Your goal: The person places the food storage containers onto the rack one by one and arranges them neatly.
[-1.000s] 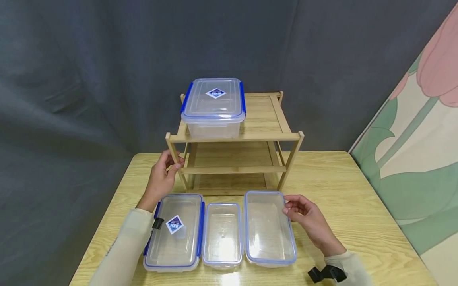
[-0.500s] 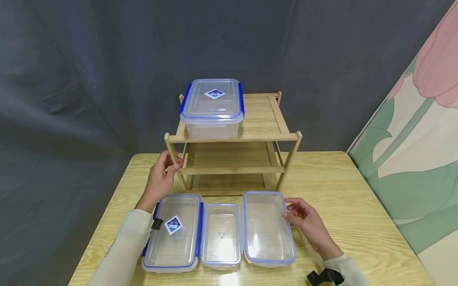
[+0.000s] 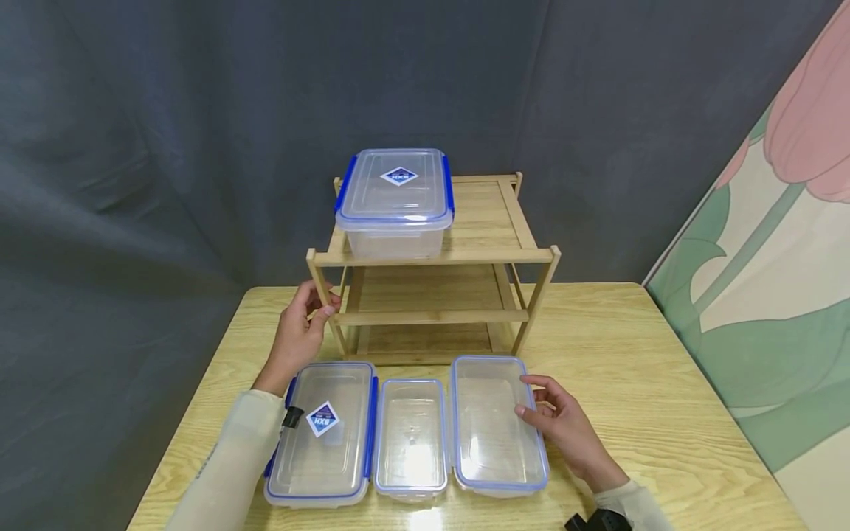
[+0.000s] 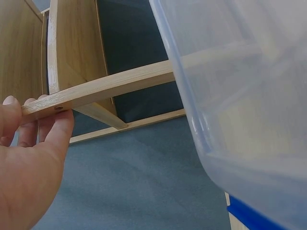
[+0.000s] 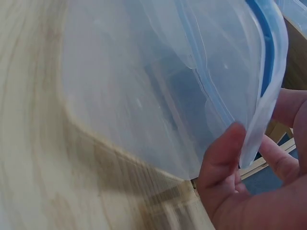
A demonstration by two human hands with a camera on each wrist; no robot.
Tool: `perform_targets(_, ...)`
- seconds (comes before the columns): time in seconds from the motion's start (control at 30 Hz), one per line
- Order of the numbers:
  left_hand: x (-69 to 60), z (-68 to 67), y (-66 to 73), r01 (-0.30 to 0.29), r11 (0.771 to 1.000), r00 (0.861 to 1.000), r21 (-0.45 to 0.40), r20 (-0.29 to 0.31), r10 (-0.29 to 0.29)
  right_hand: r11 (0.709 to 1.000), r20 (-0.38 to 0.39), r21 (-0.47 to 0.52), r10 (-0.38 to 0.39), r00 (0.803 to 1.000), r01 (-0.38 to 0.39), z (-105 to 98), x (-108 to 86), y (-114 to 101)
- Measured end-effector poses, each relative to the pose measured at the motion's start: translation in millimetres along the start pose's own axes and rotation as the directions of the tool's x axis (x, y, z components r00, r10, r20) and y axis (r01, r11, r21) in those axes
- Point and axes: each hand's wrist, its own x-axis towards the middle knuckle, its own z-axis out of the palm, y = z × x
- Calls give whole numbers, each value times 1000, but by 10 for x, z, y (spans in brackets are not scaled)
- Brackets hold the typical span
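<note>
The right hand [image 3: 571, 435] is reaching farther inward than before, pinching the rightmost container [image 3: 494, 435] on the bench [image 3: 611, 339], seemingly bringing it under control; the left hand [image 3: 299, 332] is gripping the wooden rack [image 3: 432, 317].

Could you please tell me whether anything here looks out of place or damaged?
Nothing looks spilled or broken. One mismatch: the left box has dark blue side clips, while the middle box and right box show none.

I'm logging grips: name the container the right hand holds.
The rightmost container on the table: the right hand pinches its rim; no hand grips the other three containers.
</note>
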Motion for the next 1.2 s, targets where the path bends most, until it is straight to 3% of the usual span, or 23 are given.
perform_targets(0.6,-1,13,-40,-10,1000,1000,-16,-8,10,994,75,107,-18,997,10,-38,27,77)
perform_targets(1.2,2,8,-19,-2,1000,1000,5,-3,2,987,99,156,-63,993,47,-40,7,54)
